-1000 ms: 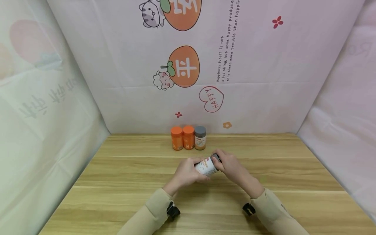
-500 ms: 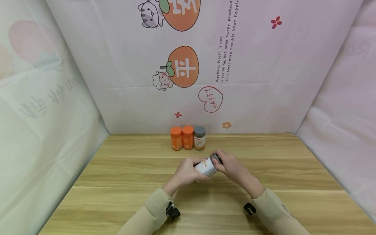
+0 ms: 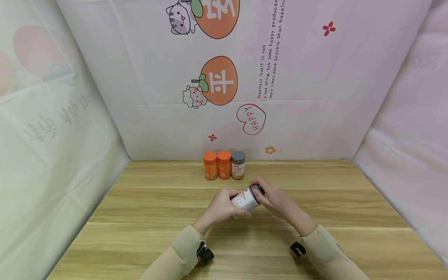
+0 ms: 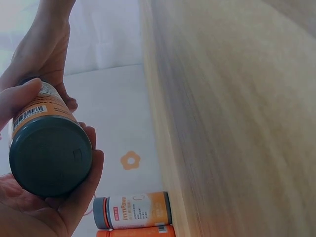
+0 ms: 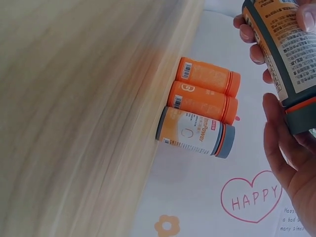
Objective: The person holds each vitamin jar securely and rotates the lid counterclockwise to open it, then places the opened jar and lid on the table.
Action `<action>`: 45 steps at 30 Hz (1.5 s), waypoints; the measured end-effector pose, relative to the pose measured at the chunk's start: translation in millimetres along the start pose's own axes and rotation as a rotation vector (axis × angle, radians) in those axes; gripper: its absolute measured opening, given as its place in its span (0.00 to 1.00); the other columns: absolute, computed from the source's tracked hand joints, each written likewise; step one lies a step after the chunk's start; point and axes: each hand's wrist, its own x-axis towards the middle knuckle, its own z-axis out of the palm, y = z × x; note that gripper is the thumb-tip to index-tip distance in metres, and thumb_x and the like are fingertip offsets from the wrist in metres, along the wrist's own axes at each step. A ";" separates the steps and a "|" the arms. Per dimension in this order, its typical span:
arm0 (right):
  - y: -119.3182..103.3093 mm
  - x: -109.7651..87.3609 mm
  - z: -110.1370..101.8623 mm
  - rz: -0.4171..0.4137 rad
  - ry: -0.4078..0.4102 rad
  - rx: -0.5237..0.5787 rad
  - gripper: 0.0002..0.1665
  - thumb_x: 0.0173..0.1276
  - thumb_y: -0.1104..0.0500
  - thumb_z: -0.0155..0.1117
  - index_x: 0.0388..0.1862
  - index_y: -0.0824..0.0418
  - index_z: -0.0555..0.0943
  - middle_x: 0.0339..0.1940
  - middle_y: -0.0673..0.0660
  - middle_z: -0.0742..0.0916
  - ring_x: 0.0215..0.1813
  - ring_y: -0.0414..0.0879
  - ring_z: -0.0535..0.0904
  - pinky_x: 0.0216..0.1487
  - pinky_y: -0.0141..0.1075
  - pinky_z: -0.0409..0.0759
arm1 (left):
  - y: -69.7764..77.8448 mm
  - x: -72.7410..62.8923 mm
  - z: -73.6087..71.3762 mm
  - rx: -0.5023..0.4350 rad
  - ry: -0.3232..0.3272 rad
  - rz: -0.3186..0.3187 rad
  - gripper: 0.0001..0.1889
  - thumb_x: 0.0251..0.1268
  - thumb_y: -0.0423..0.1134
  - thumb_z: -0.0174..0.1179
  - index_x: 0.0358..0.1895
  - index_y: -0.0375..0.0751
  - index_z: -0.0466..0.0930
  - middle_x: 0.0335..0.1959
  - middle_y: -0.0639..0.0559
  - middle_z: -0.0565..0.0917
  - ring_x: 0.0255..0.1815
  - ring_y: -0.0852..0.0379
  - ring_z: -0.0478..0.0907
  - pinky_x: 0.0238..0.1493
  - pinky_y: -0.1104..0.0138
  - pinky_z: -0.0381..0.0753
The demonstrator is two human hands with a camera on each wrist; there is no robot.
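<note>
left fingers (image 4: 88, 185) hold dark-based bottle (image 4: 51, 156) | right fingers (image 4: 63, 94) at far end | 1 gray-capped bottle (image 4: 136, 211) beside 1 orange bottle (image 4: 138, 232)

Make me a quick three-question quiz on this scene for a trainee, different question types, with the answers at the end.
1. Multiple choice: Which part of the held bottle is the right hand gripping?
A) the base
B) the cap
C) the middle of the label

2. True or false: The held bottle stands upright.

3. Count: How many bottles stand in the row in front of the printed backdrop?

Key:
1. B.
2. False; it is tilted, with the left hand around its body.
3. Three: two orange bottles and one grey-capped bottle.
</note>
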 end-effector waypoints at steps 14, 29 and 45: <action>-6.3 3.3 0.5 0.204 0.000 0.109 0.16 0.77 0.52 0.44 0.52 0.56 0.76 0.46 0.51 0.84 0.42 0.41 0.80 0.39 0.34 0.79 | -3.3 3.1 0.6 0.089 0.042 -0.007 0.27 0.35 0.41 0.77 0.47 0.47 0.83 0.36 0.53 0.83 0.33 0.58 0.76 0.28 0.65 0.77; -9.0 10.0 -2.1 0.477 -0.055 0.235 0.27 0.75 0.42 0.43 0.57 0.60 0.74 0.46 0.58 0.83 0.42 0.46 0.79 0.38 0.36 0.78 | -1.7 5.3 3.5 0.162 0.125 -0.001 0.33 0.33 0.40 0.77 0.52 0.45 0.81 0.37 0.53 0.84 0.32 0.60 0.75 0.32 0.68 0.75; -8.2 10.4 -4.2 0.590 -0.101 0.311 0.27 0.74 0.41 0.45 0.51 0.63 0.75 0.38 0.59 0.82 0.33 0.45 0.76 0.33 0.42 0.81 | -0.3 5.3 3.7 0.187 0.163 0.022 0.33 0.32 0.39 0.77 0.53 0.47 0.81 0.38 0.53 0.84 0.31 0.61 0.75 0.31 0.69 0.75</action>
